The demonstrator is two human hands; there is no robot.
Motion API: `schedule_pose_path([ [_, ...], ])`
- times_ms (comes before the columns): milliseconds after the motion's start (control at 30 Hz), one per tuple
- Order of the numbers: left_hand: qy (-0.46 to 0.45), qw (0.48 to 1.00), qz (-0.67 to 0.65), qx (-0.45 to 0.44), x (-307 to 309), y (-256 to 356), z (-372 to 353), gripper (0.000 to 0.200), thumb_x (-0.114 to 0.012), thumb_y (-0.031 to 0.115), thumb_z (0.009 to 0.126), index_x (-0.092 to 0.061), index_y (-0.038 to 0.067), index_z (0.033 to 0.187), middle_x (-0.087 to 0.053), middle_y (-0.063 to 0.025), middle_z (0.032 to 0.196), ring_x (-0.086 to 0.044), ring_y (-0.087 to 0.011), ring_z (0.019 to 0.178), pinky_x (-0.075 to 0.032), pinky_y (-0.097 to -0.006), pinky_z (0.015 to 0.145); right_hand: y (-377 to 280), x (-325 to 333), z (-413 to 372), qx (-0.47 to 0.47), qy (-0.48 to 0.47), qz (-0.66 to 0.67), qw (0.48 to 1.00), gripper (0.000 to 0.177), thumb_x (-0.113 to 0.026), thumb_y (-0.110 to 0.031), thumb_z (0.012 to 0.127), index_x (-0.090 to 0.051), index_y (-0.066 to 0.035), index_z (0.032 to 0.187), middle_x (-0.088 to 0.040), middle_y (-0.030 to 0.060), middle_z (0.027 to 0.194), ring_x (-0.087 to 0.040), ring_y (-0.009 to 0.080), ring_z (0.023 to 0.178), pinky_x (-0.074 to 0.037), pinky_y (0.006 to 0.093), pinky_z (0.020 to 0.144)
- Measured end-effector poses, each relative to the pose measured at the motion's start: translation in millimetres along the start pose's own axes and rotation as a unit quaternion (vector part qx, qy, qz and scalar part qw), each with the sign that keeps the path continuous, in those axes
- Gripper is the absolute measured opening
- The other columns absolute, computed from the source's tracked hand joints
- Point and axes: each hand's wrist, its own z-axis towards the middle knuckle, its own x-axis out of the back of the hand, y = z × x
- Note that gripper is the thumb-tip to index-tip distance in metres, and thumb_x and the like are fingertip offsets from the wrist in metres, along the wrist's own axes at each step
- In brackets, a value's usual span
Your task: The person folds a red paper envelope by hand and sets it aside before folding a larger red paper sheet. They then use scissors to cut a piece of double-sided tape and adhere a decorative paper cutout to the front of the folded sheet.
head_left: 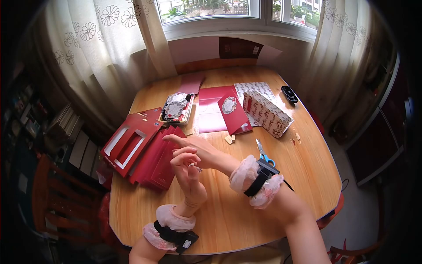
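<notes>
Both hands meet above the table, beside the red folders (pixel 154 165). My left hand (pixel 188 174) is upright, its fingers bent and drawn together around a small pale thing, too small to name. Reaching across it from the right, my right hand (pixel 198 151) has its index finger stretched out to the left, with the other fingers curled in against the left hand; its thumb is hidden. Scissors (pixel 263 154) with blue handles lie right of the hands. Farther back, a red card (pixel 233 116) with a white floral sticker (pixel 229 105) leans on a larger red sheet (pixel 209 101).
A tray (pixel 190 115) of floral cut-outs (pixel 176 105) stands behind the folders. At the back right are a patterned box (pixel 268 113) and a black object (pixel 289 94). Small wooden pieces (pixel 229 139) and crumbs (pixel 297 136) lie on the wooden table (pixel 237 220).
</notes>
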Motion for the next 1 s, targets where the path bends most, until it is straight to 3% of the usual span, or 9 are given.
schedule_pose_path([
  [67,-0.005,1.000,-0.006,0.005,0.5,-1.3,-2.7,0.031,-0.041,0.033,0.102,-0.044,0.004,0.111,-0.051,-0.0131,0.116,-0.050,-0.0134,0.086,-0.041,-0.0281,0.078,-8.8,4.7,-17.8,-0.044,0.010,0.033,0.998,0.028,-0.047,-0.016,0.097,-0.050,-0.010,0.124,-0.056,-0.0021,0.114,-0.056,0.0169,0.101,-0.049,0.0300,0.087],
  [133,-0.010,1.000,-0.012,0.010,0.4,-1.3,-3.3,0.031,-0.040,0.034,0.103,-0.044,0.004,0.110,-0.051,-0.0132,0.116,-0.050,-0.0134,0.085,-0.041,-0.0279,0.078,-20.8,7.4,-9.4,-0.229,0.059,0.452,0.860,0.025,-0.043,-0.018,0.101,-0.051,-0.008,0.123,-0.055,-0.0024,0.120,-0.055,0.0158,0.109,-0.049,0.0286,0.088],
  [233,-0.009,1.000,-0.016,0.005,-0.7,0.7,-1.6,0.031,-0.040,0.034,0.103,-0.044,0.003,0.109,-0.051,-0.0134,0.115,-0.049,-0.0130,0.083,-0.041,-0.0272,0.077,-14.1,-9.1,16.8,-0.102,-0.020,0.196,0.975,0.025,-0.044,-0.016,0.100,-0.052,-0.007,0.122,-0.056,-0.0008,0.118,-0.055,0.0148,0.107,-0.049,0.0278,0.088],
  [300,-0.016,0.999,-0.026,0.008,-0.7,1.7,-0.8,0.031,-0.040,0.033,0.103,-0.043,0.003,0.109,-0.051,-0.0134,0.113,-0.049,-0.0123,0.080,-0.041,-0.0266,0.074,-4.2,-22.6,41.6,-0.007,-0.063,0.048,0.997,0.025,-0.045,-0.015,0.099,-0.053,-0.007,0.122,-0.058,0.0002,0.116,-0.056,0.0142,0.106,-0.049,0.0273,0.087],
  [567,-0.044,0.999,-0.033,0.001,-0.5,1.5,-1.6,0.031,-0.040,0.033,0.103,-0.042,0.003,0.110,-0.051,-0.0133,0.110,-0.049,-0.0112,0.073,-0.041,-0.0254,0.070,6.7,13.1,18.6,0.037,-0.007,-0.033,0.999,0.025,-0.050,-0.013,0.095,-0.058,-0.006,0.117,-0.062,0.0061,0.107,-0.059,0.0158,0.100,-0.050,0.0282,0.083],
  [733,-0.068,0.996,-0.054,0.020,2.3,1.5,-4.8,0.035,-0.039,0.038,0.104,-0.042,0.003,0.109,-0.055,-0.0124,0.097,-0.048,-0.0108,0.068,-0.041,-0.0247,0.064,-8.5,-77.3,216.7,0.185,-0.129,-0.241,0.944,0.024,-0.057,-0.026,0.093,-0.062,-0.006,0.105,-0.067,0.0173,0.090,-0.065,0.0350,0.088,-0.051,0.0420,0.075],
  [767,-0.071,0.996,-0.047,0.024,1.5,2.9,-5.3,0.035,-0.038,0.038,0.104,-0.042,0.004,0.108,-0.056,-0.0117,0.092,-0.048,-0.0109,0.067,-0.041,-0.0248,0.063,-6.5,-79.9,218.6,0.201,-0.100,-0.163,0.961,0.021,-0.059,-0.027,0.094,-0.064,-0.008,0.102,-0.067,0.0126,0.075,-0.065,0.0311,0.070,-0.051,0.0386,0.065],
  [867,-0.080,0.995,-0.048,0.041,2.5,3.4,-8.0,0.034,-0.036,0.038,0.105,-0.042,0.005,0.108,-0.057,-0.0102,0.084,-0.048,-0.0108,0.064,-0.041,-0.0248,0.061,-27.4,-75.7,220.4,0.218,-0.054,-0.206,0.952,0.021,-0.063,-0.026,0.089,-0.066,-0.006,0.096,-0.070,0.0150,0.087,-0.067,0.0341,0.084,-0.051,0.0442,0.076],
  [1000,-0.093,0.992,-0.062,0.064,1.1,6.1,-7.6,0.032,-0.033,0.036,0.106,-0.044,0.006,0.107,-0.056,-0.0067,0.072,-0.047,-0.0099,0.057,-0.040,-0.0235,0.055,-29.3,-83.0,227.5,0.257,-0.040,-0.220,0.940,0.016,-0.065,-0.023,0.088,-0.068,-0.008,0.093,-0.067,0.0104,0.081,-0.064,0.0283,0.082,-0.050,0.0396,0.075],
])
